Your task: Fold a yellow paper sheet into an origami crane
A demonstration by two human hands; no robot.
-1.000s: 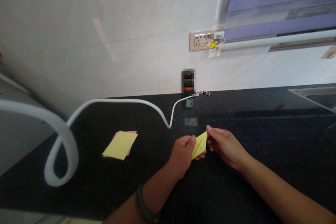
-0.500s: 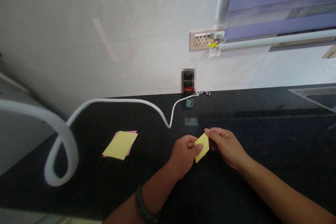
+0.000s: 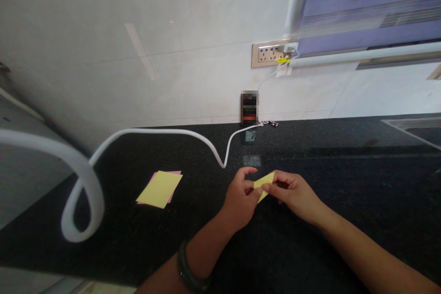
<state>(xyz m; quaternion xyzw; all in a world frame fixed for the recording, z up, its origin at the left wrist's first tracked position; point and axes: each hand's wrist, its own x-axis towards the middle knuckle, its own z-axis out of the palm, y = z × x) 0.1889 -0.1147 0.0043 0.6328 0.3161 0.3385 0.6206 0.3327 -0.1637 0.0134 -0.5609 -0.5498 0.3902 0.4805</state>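
A small folded yellow paper (image 3: 264, 182) is held just above the black stone counter (image 3: 344, 183), pinched from both sides. My left hand (image 3: 241, 200) grips its left end with thumb and fingers closed; a dark band sits on that wrist. My right hand (image 3: 292, 193) is closed on its right end, fingers curled over the top edge. Most of the paper is hidden between the fingers.
A yellow sheet (image 3: 159, 189) lies on a pink one to the left. A thick white cable (image 3: 82, 179) loops across the counter's left side to a small device (image 3: 249, 108) against the tiled wall. A wall socket (image 3: 270, 53) is above. A sink edge (image 3: 413, 126) shows far right.
The yellow paper has been folded smaller and turned from upright to nearly level. Both hands have closed in together around it. The view has shifted slightly.
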